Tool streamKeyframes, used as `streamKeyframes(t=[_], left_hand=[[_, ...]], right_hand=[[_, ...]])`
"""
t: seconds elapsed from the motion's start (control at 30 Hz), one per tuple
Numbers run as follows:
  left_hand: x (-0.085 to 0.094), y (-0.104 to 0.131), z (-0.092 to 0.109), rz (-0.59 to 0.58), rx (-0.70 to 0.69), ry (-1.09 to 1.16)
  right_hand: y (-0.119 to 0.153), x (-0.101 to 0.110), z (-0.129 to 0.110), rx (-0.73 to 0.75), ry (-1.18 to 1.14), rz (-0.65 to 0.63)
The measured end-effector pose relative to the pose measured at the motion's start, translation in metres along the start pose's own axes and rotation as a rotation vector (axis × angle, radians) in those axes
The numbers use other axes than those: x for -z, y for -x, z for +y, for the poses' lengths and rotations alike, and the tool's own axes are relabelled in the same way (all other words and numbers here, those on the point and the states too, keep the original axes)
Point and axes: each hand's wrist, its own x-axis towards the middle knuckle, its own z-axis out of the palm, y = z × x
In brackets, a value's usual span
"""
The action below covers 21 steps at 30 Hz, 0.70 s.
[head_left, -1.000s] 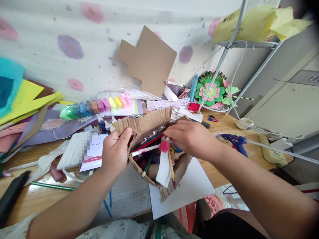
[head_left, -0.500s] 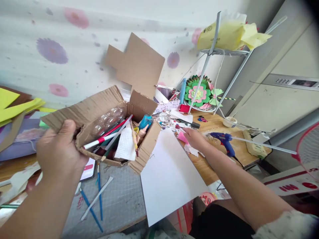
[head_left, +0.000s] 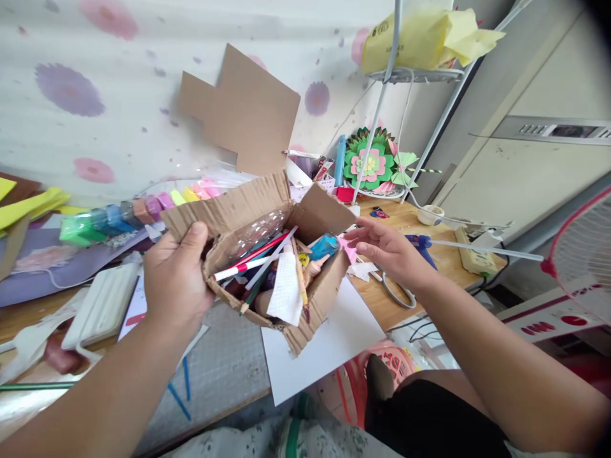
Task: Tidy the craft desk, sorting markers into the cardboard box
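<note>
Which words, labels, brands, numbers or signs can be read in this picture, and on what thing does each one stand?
Nothing is clearly legible.
Yellow bag: round sign and small letters, too blurred.
Pale card behind the cardboard box: handwriting, too small.
White panel, lower right: red marks, too blurred.
Display strip, upper right: tiny marks, unreadable.

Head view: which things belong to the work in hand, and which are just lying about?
In hand, it seems:
brown corrugated cardboard box, gripped by the left hand
white textured paper strip inside it
right hand, open beside the box

Apparently lying about:
blue glue gun
layered green-pink paper flower
brown angular cardboard cutout
</note>
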Motion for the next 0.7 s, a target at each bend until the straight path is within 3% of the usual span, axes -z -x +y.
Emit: streamKeyframes(t=[0.07, 0.17, 0.23, 0.3, 0.4, 0.53, 0.7], left_hand=[[-0.011, 0.010, -0.004, -0.048, -0.004, 0.000], [-0.023, 0.022, -0.008, -0.078, -0.064, -0.014], [-0.028, 0.028, -0.011, -0.091, -0.124, -0.029], [-0.032, 0.033, -0.014, -0.111, -0.199, -0.027], [-0.037, 0.039, -0.018, -0.117, -0.298, -0.019], [-0.044, 0.043, -0.021, -0.151, -0.288, -0.089], [-0.049, 0.041, -0.028, -0.180, -0.343, -0.064]], right_hand=[[0.012, 0.000, -0.007, 0.071, 0.062, 0.091], [0.032, 0.005, -0.017, 0.201, 0.340, 0.396], [0.046, 0.010, -0.026, 0.316, 0.506, 0.497], [0.057, 0.014, -0.035, 0.433, 0.586, 0.428], [0.066, 0.016, -0.043, 0.555, 0.587, 0.215], [0.066, 0.010, -0.043, 0.550, 0.552, -0.009], [0.058, 0.000, -0.038, 0.534, 0.545, -0.146]])
